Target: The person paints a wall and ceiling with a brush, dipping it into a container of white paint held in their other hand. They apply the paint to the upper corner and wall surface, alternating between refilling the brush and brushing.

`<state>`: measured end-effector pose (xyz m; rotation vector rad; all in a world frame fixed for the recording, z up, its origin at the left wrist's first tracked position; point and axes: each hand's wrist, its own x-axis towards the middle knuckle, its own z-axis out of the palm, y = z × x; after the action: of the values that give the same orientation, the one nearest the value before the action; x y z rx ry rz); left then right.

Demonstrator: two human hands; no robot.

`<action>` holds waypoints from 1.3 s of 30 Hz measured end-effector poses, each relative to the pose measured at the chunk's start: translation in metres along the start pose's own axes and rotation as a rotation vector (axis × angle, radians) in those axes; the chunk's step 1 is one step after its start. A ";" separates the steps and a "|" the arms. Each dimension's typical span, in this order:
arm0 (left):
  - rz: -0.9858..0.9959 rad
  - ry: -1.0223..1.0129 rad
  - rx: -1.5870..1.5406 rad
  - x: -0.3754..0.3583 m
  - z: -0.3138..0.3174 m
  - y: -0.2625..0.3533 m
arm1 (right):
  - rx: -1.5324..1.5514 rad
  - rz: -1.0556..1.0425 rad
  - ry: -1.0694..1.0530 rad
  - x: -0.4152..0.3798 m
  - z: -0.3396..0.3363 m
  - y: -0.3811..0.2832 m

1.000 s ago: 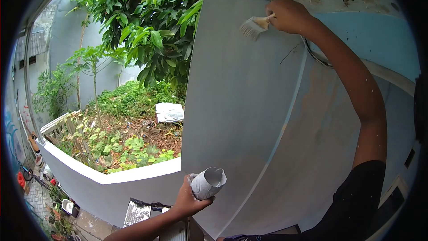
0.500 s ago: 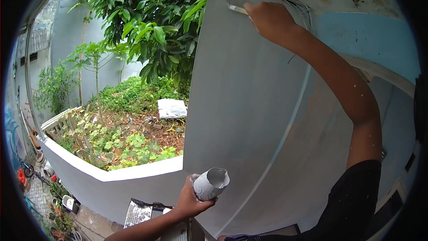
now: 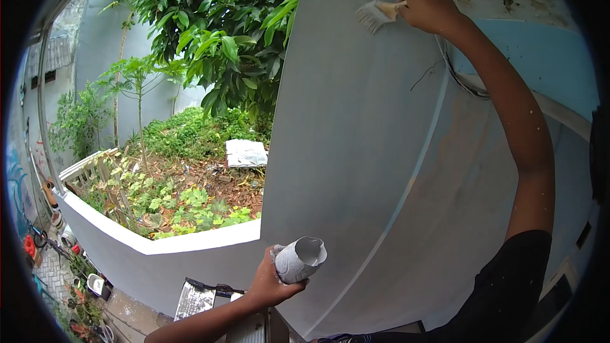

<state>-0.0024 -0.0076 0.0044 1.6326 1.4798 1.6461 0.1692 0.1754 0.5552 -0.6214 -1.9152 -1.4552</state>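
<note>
High up, my right hand (image 3: 430,7) is closed round the wooden handle of a paintbrush (image 3: 376,15). Its pale, paint-coated bristles point left and lie against or right at the upper part of the grey wall (image 3: 356,127). Low in the middle, my left hand (image 3: 273,282) wraps round a paint-smeared cup (image 3: 293,268), whose open mouth is tilted up towards me. Grey coating shows on the cup's inside. A lighter stripe (image 3: 406,197) runs down the wall to the right of both hands.
Below my left hand stands a paint-spattered ladder (image 3: 196,300). Cables (image 3: 460,79) hang along the wall's top near my right arm. A white-topped low wall (image 3: 203,240) borders a garden with a leafy tree (image 3: 235,32). Potted plants (image 3: 82,305) line the ground at lower left.
My right hand has moved right with the paintbrush, which has turned so its bristles show broadside. My left hand and the cup have stayed nearly still.
</note>
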 end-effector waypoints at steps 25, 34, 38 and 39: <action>-0.013 0.020 0.049 0.000 0.001 -0.001 | -0.095 0.008 0.087 -0.003 -0.004 -0.002; -0.035 0.010 0.001 0.000 0.002 -0.003 | -0.058 -0.102 -0.149 -0.056 0.006 -0.043; -0.015 0.011 -0.002 0.001 0.002 -0.002 | 0.198 -0.140 -0.544 -0.099 -0.012 -0.060; -0.012 0.012 0.009 0.000 0.001 0.000 | 0.298 -0.197 -0.664 -0.106 -0.009 -0.059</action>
<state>-0.0013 -0.0070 0.0037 1.6180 1.5019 1.6477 0.2016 0.1523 0.4398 -0.8631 -2.7088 -1.1110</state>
